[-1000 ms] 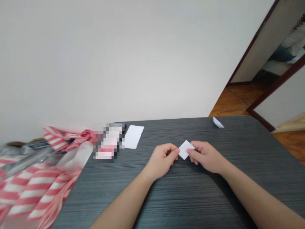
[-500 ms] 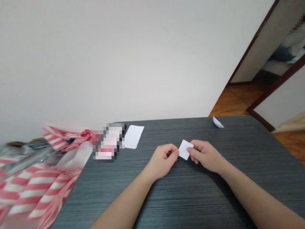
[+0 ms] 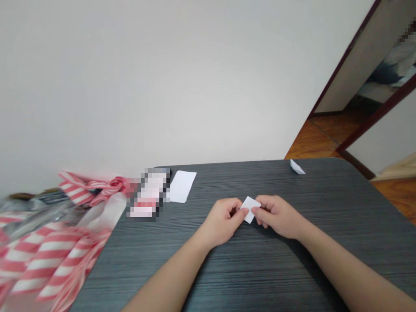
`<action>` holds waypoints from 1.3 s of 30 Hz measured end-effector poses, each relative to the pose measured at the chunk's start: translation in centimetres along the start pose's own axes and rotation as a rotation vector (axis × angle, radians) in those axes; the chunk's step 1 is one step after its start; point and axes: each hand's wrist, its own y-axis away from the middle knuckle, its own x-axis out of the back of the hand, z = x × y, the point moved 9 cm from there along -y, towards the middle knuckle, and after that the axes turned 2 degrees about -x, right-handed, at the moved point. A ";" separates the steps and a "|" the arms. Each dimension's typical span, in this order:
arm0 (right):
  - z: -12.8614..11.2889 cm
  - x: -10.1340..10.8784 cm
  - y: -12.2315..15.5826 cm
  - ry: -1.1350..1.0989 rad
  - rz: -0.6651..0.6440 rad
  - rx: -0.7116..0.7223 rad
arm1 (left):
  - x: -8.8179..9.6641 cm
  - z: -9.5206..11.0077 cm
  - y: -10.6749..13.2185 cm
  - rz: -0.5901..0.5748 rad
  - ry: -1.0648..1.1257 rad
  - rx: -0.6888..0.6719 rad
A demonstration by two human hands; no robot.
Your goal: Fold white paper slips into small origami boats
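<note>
- Several folds of pink-and-white striped plastic [image 3: 42, 255] heap up beyond the worktop's [image 3: 247, 277] left edge, gathered into a knot [image 3: 113, 185] near its back left corner.
- One pink-and-white packet [image 3: 149, 193] lies at the worktop's back left corner; it is too pixelated to tell more.
- One white paper sheet [image 3: 181, 186] lies flat on the worktop, just to the right of the packet, near the back edge.
- One left hand [image 3: 221, 221] sits near the middle of the worktop, fingers curled; its grip is pressed together, pinching the left side of the folded white paper.
- One small folded white paper [image 3: 250, 209] hangs between the two hands, just above the middle of the worktop, tilted and not touching the surface as far as can be seen.
- One right hand [image 3: 276, 216] sits just right of the paper, its thumb and fingers pressed together in a grip on the paper's right side.
- One small white paper piece [image 3: 297, 167] rests at the worktop's back edge, well apart from the hands.
- One wood floor [image 3: 325, 134] shows beyond the worktop's back right corner, past a dark door frame [image 3: 357, 73].
</note>
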 end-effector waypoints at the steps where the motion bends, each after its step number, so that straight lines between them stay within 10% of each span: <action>1: 0.1 0.1 0.0 0.000 0.007 0.004 | 0.1 -0.1 0.0 0.006 0.021 0.009; 14: -0.9 1.8 0.0 0.036 0.194 0.137 | -0.1 0.2 0.0 -0.024 0.021 -0.006; 39: -0.3 0.9 -0.1 0.062 0.130 0.118 | -0.4 -1.5 0.0 0.011 0.286 0.117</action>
